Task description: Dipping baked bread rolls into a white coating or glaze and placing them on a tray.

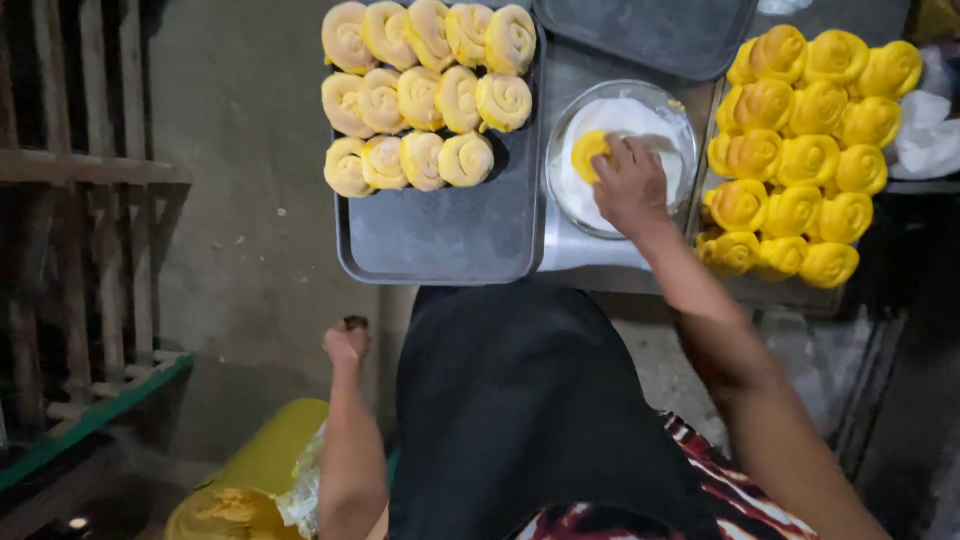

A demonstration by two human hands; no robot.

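Head view: the right hand (630, 185) presses a soft yellow spiral dough roll (588, 152) into white flour inside a clear glass bowl (680, 120), fingers closed over it. The roll looks light and easily dented, best cupped at its sides. The left hand (346, 343), fisted, hangs beside a dark metal tray (440, 235) of pale floured rolls (425, 95).

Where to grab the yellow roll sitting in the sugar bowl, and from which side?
Judging by its pose, from above: the yellow roll lies flat in the white powder of the glass bowl, whose rim blocks a side approach. Pinch its rounded outer edge across the spiral, as the right hand does now. The left hand hangs clear.
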